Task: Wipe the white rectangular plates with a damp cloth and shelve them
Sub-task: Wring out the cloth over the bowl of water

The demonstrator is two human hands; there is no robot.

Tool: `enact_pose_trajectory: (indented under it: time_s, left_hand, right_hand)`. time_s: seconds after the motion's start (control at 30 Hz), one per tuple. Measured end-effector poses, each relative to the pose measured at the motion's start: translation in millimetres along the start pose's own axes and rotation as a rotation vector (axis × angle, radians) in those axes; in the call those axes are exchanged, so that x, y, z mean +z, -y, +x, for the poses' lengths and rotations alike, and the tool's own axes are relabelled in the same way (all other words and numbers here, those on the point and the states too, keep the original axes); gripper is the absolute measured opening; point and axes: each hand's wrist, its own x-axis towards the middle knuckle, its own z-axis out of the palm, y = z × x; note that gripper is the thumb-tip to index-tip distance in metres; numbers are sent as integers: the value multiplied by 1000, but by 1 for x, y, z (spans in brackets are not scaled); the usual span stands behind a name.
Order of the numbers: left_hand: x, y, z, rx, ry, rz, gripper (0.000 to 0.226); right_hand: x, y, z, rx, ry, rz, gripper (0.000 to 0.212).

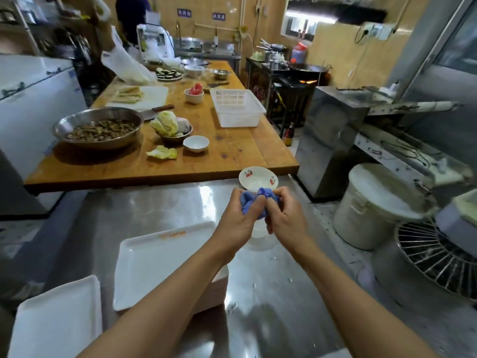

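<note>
Both hands, left hand [236, 218] and right hand [282, 218], grip the blue cloth [260, 200]; I'd wring it evenly over the steel counter [271, 293], leaving it just damp.

Nothing can be read with certainty. An orange printed mark is seen along the far rim of the white rectangular plate [154, 264] on top of the stack — too blurred to make out. Two purple signs [184, 13] with pale characters are fixed to the tiled back wall [206, 29] — likewise illegible.

Bowl [258, 179] just beyond hands [260, 215]
</note>
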Motion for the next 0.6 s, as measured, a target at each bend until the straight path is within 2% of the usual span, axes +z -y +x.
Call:
enact_pose_trajectory:
  time_s: [0.13, 0.23, 0.37, 0.43, 0.5, 0.53, 0.6]
  left_hand:
    - [5, 15, 30, 5, 0, 197, 19]
    - [12, 30, 59, -15, -63, 244, 13]
    - [21, 42, 100, -325, -61, -50, 20]
    - [24, 45, 117, -482, -22, -255, 21]
    - [28, 50, 131, -633, 11, -361, 27]
    - [31, 52, 138, -690, 22, -364, 31]
    - [37, 57, 150, -744, 21, -345, 36]
  right_hand:
    - [-9, -4, 27, 279, 81, 221, 9]
    - [-13, -16, 49, 329, 110, 237, 12]
    - [-30, -46, 80, 165, 237, 126, 10]
    - [-40, -61, 93, 39, 351, -7, 25]
    - [-45, -75, 108, -62, 470, -83, 41]
    - [-44, -81, 115, -107, 509, -107, 41]
    - [-37, -92, 127, -196, 492, -159, 25]
